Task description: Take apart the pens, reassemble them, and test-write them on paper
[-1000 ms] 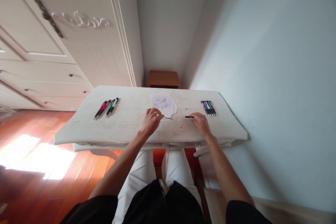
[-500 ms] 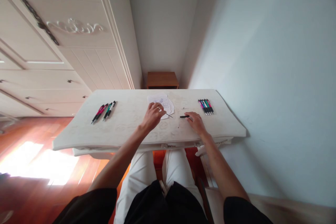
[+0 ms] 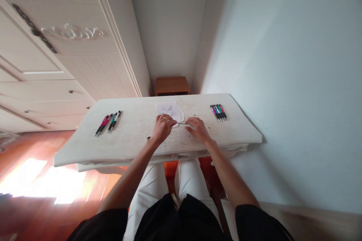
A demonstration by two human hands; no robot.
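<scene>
My left hand (image 3: 163, 128) pinches one end of a thin dark pen refill (image 3: 182, 123) above the desk. The refill points right, and its far end meets the curled fingers of my right hand (image 3: 198, 128). Whatever those right fingers hold is too small or hidden to make out. Beneath the left hand and the refill lie sheets of torn paper (image 3: 168, 108) with blue scribbles. A small black piece (image 3: 148, 138) shows beside my left wrist, partly covered by the arm. Tiny dark bits (image 3: 194, 115) are scattered near the right hand.
On the left of the white desk (image 3: 132, 120) lie several pens (image 3: 107, 123), pink, green and white with black grips. A row of several coloured pens (image 3: 218, 112) lies at the right. A wall (image 3: 283, 83) borders the right side; a white cabinet (image 3: 68, 45) stands at left.
My right hand has moved left to the refill's end; the black pen part at its fingertips no longer shows there. The refill is more level. The whole view has shifted slightly.
</scene>
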